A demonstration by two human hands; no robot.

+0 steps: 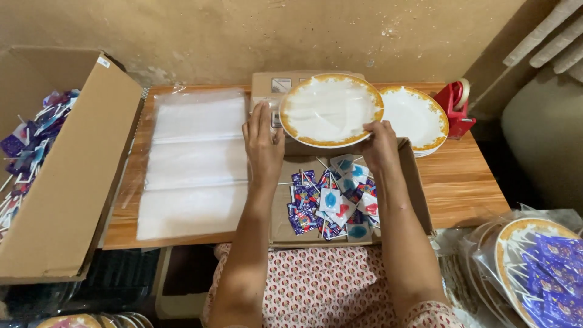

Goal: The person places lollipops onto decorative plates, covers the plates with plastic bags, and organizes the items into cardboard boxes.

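We hold a white plate with a gold rim tilted above the shallow cardboard tray, our left hand gripping its near-left edge and our right hand pinching the right edge. Wrapped lollipops lie below. Held only by its rim, it could slip onto the stacked plates on the worktop.

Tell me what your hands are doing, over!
Left hand and right hand both grip the gold-rimmed plate. It's above the box of wrapped lollipops. Nothing blocking.
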